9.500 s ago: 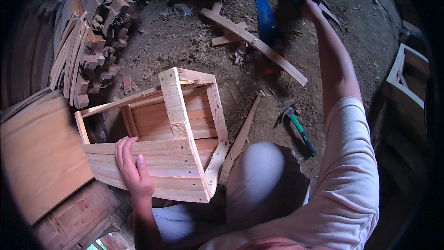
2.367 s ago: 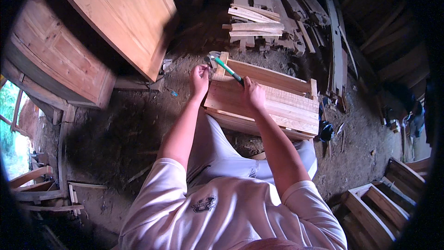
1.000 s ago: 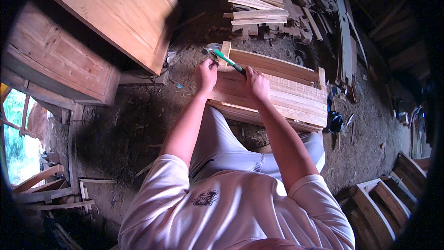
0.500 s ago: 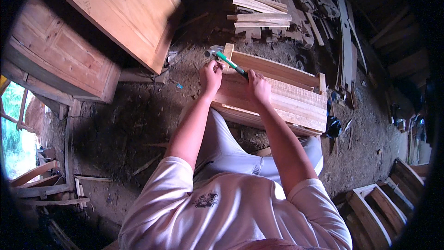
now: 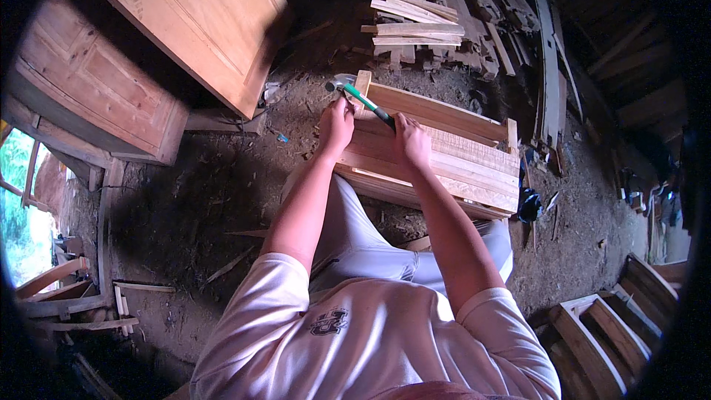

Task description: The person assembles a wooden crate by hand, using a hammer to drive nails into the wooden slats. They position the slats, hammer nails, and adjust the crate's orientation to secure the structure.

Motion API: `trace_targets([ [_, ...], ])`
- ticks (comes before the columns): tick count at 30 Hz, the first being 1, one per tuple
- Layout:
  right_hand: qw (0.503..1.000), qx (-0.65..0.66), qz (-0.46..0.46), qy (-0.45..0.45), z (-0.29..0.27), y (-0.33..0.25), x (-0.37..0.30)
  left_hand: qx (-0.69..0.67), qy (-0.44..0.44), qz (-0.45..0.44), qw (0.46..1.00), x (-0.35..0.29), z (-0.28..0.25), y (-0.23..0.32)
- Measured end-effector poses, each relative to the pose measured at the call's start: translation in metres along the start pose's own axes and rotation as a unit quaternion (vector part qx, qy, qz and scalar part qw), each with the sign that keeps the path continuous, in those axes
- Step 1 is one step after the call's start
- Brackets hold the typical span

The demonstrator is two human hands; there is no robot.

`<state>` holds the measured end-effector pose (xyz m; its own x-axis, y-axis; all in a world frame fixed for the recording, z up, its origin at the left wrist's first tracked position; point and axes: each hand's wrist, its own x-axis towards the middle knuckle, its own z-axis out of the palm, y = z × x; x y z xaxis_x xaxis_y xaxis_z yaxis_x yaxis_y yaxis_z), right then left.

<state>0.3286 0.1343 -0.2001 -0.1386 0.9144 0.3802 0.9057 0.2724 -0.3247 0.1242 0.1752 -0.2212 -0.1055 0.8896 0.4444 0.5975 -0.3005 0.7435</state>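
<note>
Green and black, the hammer (image 5: 361,98) that lay on the dirt floor in the earliest view is now in the right hand (image 5: 412,142), its fingers wrapped round the dark end of the handle. The slatted wooden crate (image 5: 466,164) has been turned as well: its open side then faced the person, with the left palm laid on its boards, whereas a boarded side now faces up. Against half a second ago, little has changed beyond a slight shift of the hammer head. The left hand (image 5: 338,127) is at the crate's far left corner, thumb and fingers drawn together; whether they pinch something is too small to tell. The crate lies in front of the knees, extending rightward from the left hand and passing beneath the right hand and forearm. The hammer slants above its left end, the metal head just beyond the left fingertips, near a short upright post (image 5: 363,83) at that corner.
</note>
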Motion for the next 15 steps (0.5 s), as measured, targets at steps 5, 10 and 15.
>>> trace_targets([
  [5, 1.0, 0.006, 0.002, -0.005, 0.0, 0.001, 0.0, 0.002, 0.017, 0.014, 1.0, 0.0, 0.004, -0.002],
  [10, 0.999, 0.008, 0.038, -0.038, 0.001, 0.002, 0.003, -0.012, 0.013, -0.005, 1.0, 0.0, 0.006, -0.002],
  [15, 0.993, 0.101, 0.064, 0.016, -0.006, 0.002, 0.006, -0.006, 0.033, 0.021, 0.999, 0.0, 0.018, -0.017],
])
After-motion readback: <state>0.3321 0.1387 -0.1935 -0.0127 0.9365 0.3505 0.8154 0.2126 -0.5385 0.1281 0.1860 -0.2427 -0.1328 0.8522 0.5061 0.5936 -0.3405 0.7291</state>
